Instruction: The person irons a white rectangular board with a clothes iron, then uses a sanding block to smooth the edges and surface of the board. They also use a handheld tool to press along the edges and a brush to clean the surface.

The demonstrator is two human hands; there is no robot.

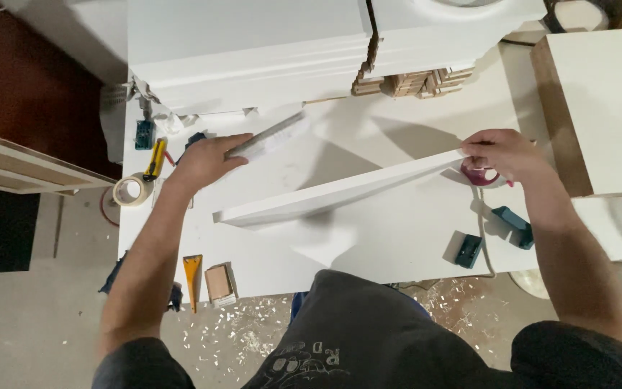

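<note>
White bench (397, 245) fills the middle of the view, seen from above, with a person leaning over its near edge. At the far side of the bench stand two large white painted pieces of furniture (253, 50), side by side, with a small stack of wooden blocks (412, 83) under the right one. A white box with a brown wooden edge (599, 108) stands at the right.

Across the bench lies a long white board (340, 193), raised at its right end and slanting down toward the left. The right hand (505, 155) holds that raised end, fingers closed over the board's edge. Just under this hand sits a dark red roll of tape (480, 176).

The left hand (206, 160) rests on the bench to the left, its grip closed around one end of a flat, pale bar-shaped tool (271, 137), blurred so its kind is unclear. The tool points up and right, well apart from the board.

Smaller things lie around. Two dark teal blocks (512, 225) sit near the bench's right front edge. At the left edge are a roll of beige tape (129, 191), a yellow utility knife (155, 158) and a small blue tool (144, 133). Near the front edge lie an orange wedge-shaped scraper (193, 277) and a small brown block (219, 283). Wood shavings (253, 331) litter the grey floor below.
</note>
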